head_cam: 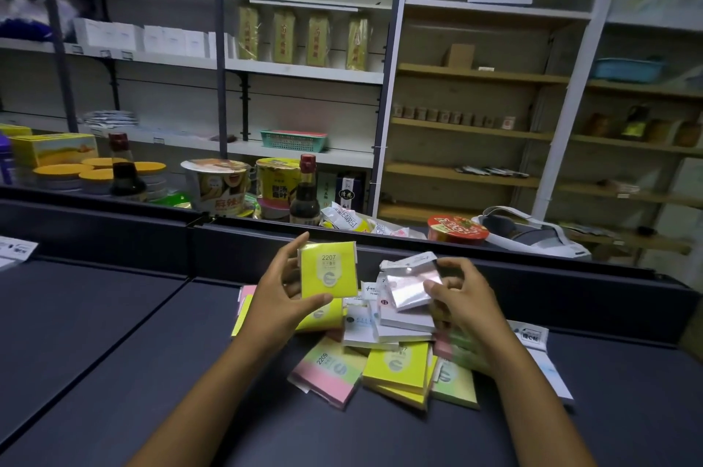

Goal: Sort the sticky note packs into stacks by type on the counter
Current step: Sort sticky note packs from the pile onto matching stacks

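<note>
My left hand (pixel 279 299) holds a yellow sticky note pack (pixel 329 270) marked 2207 upright above the pile, thumb below and fingers behind it. My right hand (pixel 462 299) pinches a shiny pink-white pack (pixel 412 284) lifted over the heap. On the dark counter (pixel 114 352) under both hands lies a loose pile: another yellow pack (pixel 395 365), a pink and green pack (pixel 327 371) marked 2209, white packs (pixel 403 325), and a pale green pack (pixel 454 383). More yellow and pink packs (pixel 243 308) peek out behind my left wrist.
A raised dark ledge (pixel 532 265) runs behind the pile. Beyond it stand soy sauce bottles (pixel 306 192), noodle cups (pixel 217 185), a red bowl (pixel 456 228) and shelving. A white card (pixel 15 249) lies at the far left of the counter.
</note>
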`<state>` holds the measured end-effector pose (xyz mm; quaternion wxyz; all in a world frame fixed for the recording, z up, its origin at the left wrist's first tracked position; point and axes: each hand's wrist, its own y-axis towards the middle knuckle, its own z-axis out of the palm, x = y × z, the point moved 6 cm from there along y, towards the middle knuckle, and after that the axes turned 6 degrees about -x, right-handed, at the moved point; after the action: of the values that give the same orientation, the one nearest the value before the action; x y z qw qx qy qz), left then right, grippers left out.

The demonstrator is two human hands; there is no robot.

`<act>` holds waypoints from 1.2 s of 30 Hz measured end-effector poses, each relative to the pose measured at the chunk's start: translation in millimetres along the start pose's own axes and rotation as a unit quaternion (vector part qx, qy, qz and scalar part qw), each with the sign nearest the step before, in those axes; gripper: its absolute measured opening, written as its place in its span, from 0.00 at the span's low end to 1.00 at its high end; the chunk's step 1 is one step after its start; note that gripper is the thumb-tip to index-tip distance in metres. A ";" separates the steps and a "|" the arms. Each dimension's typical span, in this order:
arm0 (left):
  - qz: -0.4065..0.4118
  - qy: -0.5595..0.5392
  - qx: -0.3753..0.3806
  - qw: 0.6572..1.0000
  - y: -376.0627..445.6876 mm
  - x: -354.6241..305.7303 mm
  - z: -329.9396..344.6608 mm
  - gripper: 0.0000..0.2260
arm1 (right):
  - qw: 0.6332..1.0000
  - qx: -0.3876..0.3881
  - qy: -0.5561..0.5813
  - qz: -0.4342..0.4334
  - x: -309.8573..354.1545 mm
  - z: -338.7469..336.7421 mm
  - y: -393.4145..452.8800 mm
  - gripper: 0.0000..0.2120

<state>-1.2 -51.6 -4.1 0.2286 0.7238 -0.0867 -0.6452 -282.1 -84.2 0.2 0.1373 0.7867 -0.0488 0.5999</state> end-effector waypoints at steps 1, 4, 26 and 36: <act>-0.003 -0.004 -0.001 1.000 -2.3 -0.8 0.1 0.40 | 1.000 -0.004 0.026 0.001 1.1 0.1 -2.5 0.15; -0.007 -0.013 -0.006 1.000 -10.0 -2.6 -3.0 0.39 | 0.996 -0.010 0.083 0.000 8.3 2.9 -12.8 0.14; 0.026 -0.052 -0.206 0.977 -175.4 -87.4 -288.8 0.29 | 0.974 0.070 0.186 -0.105 102.7 194.8 -255.1 0.16; 0.032 -0.054 -0.235 0.970 -258.9 -111.5 -428.2 0.29 | 0.966 0.097 0.211 -0.113 147.0 281.4 -380.3 0.15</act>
<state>354.9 316.9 7.9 0.4078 0.6110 0.0316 -0.6777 112.1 215.6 12.8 0.1346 0.6520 0.1288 0.7350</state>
